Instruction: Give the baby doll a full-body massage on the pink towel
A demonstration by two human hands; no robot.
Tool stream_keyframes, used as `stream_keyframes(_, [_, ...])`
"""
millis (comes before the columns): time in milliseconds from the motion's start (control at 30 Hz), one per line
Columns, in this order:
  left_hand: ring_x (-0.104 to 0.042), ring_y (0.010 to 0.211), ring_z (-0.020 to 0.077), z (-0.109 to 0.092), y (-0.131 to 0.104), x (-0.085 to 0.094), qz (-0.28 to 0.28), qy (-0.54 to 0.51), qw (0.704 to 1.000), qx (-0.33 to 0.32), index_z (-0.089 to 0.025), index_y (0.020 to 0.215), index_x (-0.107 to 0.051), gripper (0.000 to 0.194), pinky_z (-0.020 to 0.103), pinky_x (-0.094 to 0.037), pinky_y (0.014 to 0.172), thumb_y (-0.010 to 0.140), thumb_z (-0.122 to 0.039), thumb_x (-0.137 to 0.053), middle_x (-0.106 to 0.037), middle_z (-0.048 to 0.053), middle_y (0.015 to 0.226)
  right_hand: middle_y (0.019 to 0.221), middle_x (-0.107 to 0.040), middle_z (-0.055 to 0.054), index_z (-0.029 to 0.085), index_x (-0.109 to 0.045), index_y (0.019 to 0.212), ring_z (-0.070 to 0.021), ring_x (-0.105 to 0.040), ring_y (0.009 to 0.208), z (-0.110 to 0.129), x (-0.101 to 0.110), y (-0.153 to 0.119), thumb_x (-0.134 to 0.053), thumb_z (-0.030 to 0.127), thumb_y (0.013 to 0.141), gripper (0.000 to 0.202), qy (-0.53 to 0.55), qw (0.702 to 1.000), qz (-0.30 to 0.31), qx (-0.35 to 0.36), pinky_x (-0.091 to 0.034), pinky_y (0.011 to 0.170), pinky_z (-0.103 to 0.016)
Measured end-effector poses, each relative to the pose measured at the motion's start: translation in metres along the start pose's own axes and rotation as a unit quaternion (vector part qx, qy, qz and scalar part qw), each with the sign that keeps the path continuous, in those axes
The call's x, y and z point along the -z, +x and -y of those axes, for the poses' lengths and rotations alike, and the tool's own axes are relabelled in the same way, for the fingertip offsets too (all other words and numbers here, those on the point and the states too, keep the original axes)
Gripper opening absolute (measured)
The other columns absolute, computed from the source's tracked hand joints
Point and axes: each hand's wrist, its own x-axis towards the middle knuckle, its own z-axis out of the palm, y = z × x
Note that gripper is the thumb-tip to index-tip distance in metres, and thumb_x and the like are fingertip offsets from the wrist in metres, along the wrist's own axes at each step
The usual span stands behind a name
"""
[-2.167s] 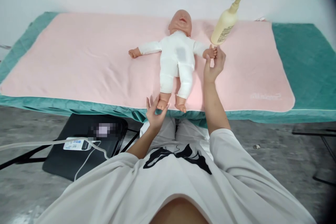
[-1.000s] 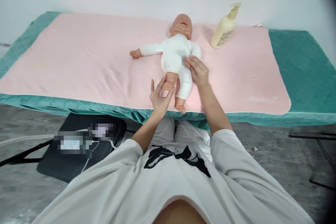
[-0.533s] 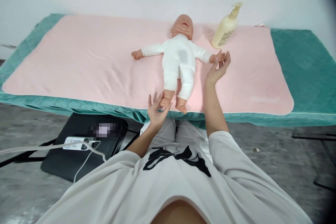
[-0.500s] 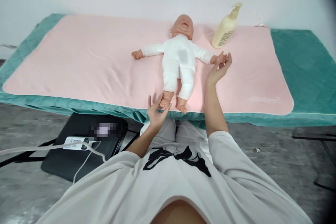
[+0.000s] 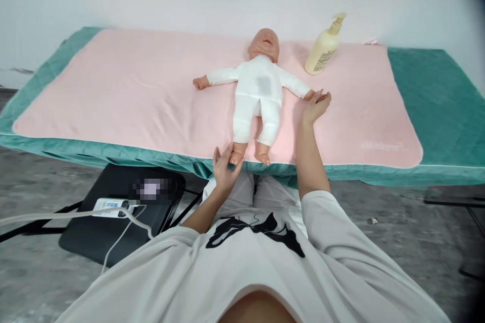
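A baby doll (image 5: 261, 78) in a white suit lies on its back on a pink mat (image 5: 159, 86), its head toward the wall and its arms spread out. My left hand (image 5: 226, 170) is at the doll's foot on the left, thumb and fingers apart on either side of it, not visibly closed on it. At the doll's outstretched hand on the right, my right hand (image 5: 316, 108) has its fingers curled around that small hand, mostly hiding it. A pale yellow pump bottle (image 5: 322, 53) stands upright on the mat, beyond my right hand.
Under the mat is a table with a green quilted cover (image 5: 435, 96), set against a white wall. Below its front edge, at left, a black stool seat (image 5: 113, 237) holds a white device (image 5: 110, 207) with cables. A dark metal frame (image 5: 454, 203) stands at right.
My right hand's fingers have closed in over the doll's hand, which is now more covered. The fingers of my left hand have come nearer the foot. The view has tilted up slightly.
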Motion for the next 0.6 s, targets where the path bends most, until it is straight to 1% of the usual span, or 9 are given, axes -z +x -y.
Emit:
stream_keyframes(100, [-0.066,0.119,0.0272,-0.001,-0.001,0.000,-0.007,-0.005,1.000,0.003,-0.019,0.125,-0.064,0.046,0.049,-0.034,0.122,0.087,-0.044,-0.068,-0.072,0.012,0.121,0.118,-0.052,-0.016,0.013,-0.037,0.133,-0.0235,-0.059,0.117,0.004,-0.003,0.000,-0.025,0.047,0.103,0.047,0.011,0.996,-0.039,-0.079,-0.044,0.108,-0.059])
stream_keyframes(133, [-0.065,0.121,0.0273,-0.001,-0.002,-0.001,-0.009,-0.007,1.000,0.002,-0.019,0.126,-0.064,0.046,0.049,-0.034,0.122,0.088,-0.044,-0.067,-0.072,0.012,0.121,0.121,-0.050,-0.017,0.013,-0.035,0.135,-0.0239,-0.057,0.121,0.006,-0.004,0.000,-0.027,0.046,0.103,0.047,0.027,0.995,-0.038,-0.093,-0.042,0.110,-0.059])
stream_keyframes(200, [-0.062,0.125,0.0277,-0.002,-0.002,-0.001,-0.015,-0.010,1.000,0.000,-0.018,0.127,-0.064,0.046,0.049,-0.035,0.122,0.088,-0.043,-0.067,-0.071,0.012,0.122,0.128,-0.046,-0.018,0.014,-0.032,0.138,-0.0238,-0.054,0.127,0.010,-0.005,-0.001,-0.032,0.046,0.101,0.049,0.056,0.993,-0.034,-0.097,-0.040,0.112,-0.057])
stream_keyframes(267, [-0.059,0.129,0.0284,-0.003,-0.002,-0.001,-0.026,-0.014,1.000,-0.002,-0.018,0.127,-0.064,0.045,0.049,-0.036,0.121,0.088,-0.042,-0.068,-0.071,0.011,0.122,0.135,-0.042,-0.018,0.015,-0.031,0.140,-0.0238,-0.050,0.134,0.017,-0.005,-0.002,-0.036,0.049,0.100,0.053,0.072,0.993,-0.038,-0.083,-0.040,0.114,-0.055])
stream_keyframes(333, [-0.057,0.132,0.0290,-0.005,-0.001,-0.001,-0.038,-0.018,0.999,0.000,-0.018,0.128,-0.064,0.046,0.048,-0.038,0.120,0.089,-0.041,-0.068,-0.071,0.011,0.123,0.142,-0.038,-0.019,0.016,-0.030,0.142,-0.0248,-0.044,0.141,0.024,-0.004,-0.004,-0.037,0.052,0.098,0.057,0.081,0.994,-0.036,-0.068,-0.040,0.114,-0.055])
stream_keyframes(433, [-0.059,0.130,0.0291,-0.010,0.005,-0.002,-0.059,-0.026,0.998,-0.004,-0.018,0.128,-0.063,0.047,0.049,-0.040,0.119,0.089,-0.043,-0.068,-0.072,0.010,0.121,0.149,-0.032,-0.019,0.019,-0.028,0.145,-0.0277,-0.038,0.146,0.033,-0.003,-0.007,-0.035,0.057,0.097,0.061,0.086,0.995,-0.031,-0.032,-0.043,0.110,-0.057])
stream_keyframes(500, [-0.064,0.122,0.0278,-0.014,0.010,-0.004,-0.069,-0.033,0.997,-0.013,-0.019,0.128,-0.062,0.047,0.049,-0.039,0.119,0.089,-0.043,-0.068,-0.073,0.010,0.120,0.151,-0.029,-0.020,0.020,-0.027,0.147,-0.0296,-0.040,0.145,0.038,-0.004,-0.009,-0.037,0.060,0.096,0.065,0.080,0.996,-0.033,0.010,-0.047,0.107,-0.056])
stream_keyframes(600, [-0.070,0.113,0.0249,-0.019,0.020,-0.007,-0.082,-0.051,0.995,-0.028,-0.020,0.130,-0.060,0.047,0.048,-0.038,0.121,0.089,-0.042,-0.069,-0.073,0.009,0.120,0.153,-0.026,-0.020,0.022,-0.024,0.151,-0.0300,-0.048,0.139,0.043,-0.006,-0.012,-0.038,0.062,0.096,0.070,0.067,0.995,-0.031,0.062,-0.053,0.101,-0.053])
